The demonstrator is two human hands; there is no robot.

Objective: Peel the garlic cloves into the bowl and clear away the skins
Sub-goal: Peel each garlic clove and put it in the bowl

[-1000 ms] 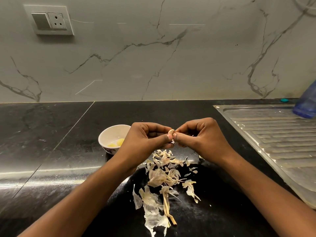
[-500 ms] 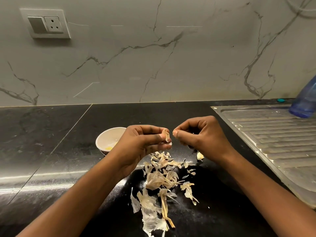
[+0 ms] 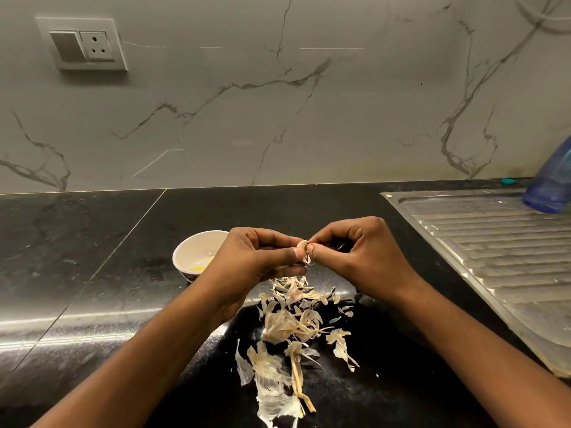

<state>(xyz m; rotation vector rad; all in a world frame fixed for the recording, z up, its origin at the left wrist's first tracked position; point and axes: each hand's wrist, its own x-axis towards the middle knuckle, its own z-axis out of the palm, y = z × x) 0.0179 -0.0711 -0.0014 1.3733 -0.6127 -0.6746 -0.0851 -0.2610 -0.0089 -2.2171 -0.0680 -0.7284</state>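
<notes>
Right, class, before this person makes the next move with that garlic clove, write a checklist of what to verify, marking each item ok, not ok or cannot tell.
1. Grip: the left hand and right hand both pinch the garlic clove: ok.
2. Clove bare of skin: not ok, a shred of skin hangs below the fingertips.
3. The bowl stands upright beside the left hand: ok.
4. Bowl free of skins: cannot tell, the left hand hides part of it.
5. The skins cleared off the counter: not ok, the pile lies beneath the hands.
</notes>
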